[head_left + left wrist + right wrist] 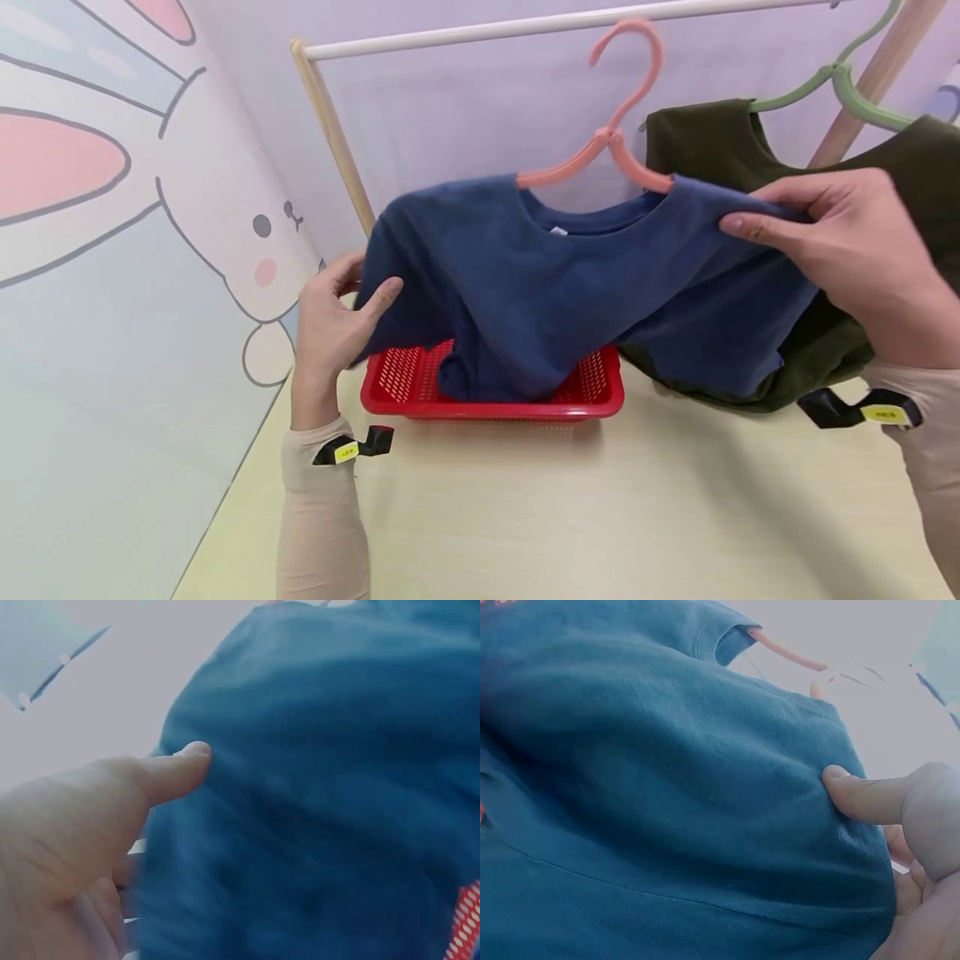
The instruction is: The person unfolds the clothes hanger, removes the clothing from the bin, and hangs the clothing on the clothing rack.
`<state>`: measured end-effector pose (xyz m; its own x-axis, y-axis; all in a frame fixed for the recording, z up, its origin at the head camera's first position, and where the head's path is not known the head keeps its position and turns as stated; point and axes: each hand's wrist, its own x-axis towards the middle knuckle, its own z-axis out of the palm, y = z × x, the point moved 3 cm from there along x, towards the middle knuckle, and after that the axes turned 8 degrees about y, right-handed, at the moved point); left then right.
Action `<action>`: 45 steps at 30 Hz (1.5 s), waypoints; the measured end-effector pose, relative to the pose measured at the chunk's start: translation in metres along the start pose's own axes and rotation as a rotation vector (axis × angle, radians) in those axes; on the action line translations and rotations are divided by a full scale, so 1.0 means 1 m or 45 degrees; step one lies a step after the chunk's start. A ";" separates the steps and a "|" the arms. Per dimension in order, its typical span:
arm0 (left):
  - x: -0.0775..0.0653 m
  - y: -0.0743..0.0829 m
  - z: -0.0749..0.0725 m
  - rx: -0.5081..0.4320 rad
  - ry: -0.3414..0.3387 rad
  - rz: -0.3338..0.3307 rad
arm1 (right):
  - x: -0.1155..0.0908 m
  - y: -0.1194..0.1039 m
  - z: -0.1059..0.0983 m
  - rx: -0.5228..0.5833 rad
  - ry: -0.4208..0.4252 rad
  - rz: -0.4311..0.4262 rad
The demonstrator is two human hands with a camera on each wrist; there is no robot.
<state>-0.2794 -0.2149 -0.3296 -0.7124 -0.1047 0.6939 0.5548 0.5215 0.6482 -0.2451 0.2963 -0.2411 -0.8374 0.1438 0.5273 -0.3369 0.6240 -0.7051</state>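
A blue T-shirt (555, 283) is spread on a pink hanger (573, 167), whose hook and shoulders show at the neckline. My right hand (862, 242) pinches the shirt's shoulder at the right, thumb in front and fingers behind. At the other side my left hand (333, 312) holds the sleeve edge, its thumb (184, 769) over the front and its fingers partly hidden behind the cloth. The shirt's lower part hangs into a red basket (495, 410). The hook's top is close under the white rail (480, 33); I cannot tell whether they touch.
To the right, a dark green garment (705, 137) hangs on a green hanger (870, 104), partly behind the blue shirt. The rack's wooden post (333, 133) stands at the left. A wall with a rabbit drawing (217, 192) borders the pale table (525, 508).
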 end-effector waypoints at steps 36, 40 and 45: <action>-0.038 -0.127 0.056 -0.043 -0.262 -0.659 | 0.017 0.020 -0.070 -0.017 0.404 0.438; -0.039 -0.129 0.058 -0.062 -0.275 -0.696 | 0.016 0.023 -0.076 -0.053 0.392 0.446; -0.041 -0.130 0.056 -0.047 -0.286 -0.709 | 0.018 0.027 -0.083 -0.077 0.403 0.465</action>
<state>-0.3467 -0.2307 -0.4598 -0.9713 -0.1701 0.1662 0.0838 0.4094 0.9085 -0.2334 0.3798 -0.2113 -0.7210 0.5821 0.3758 -0.0122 0.5316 -0.8469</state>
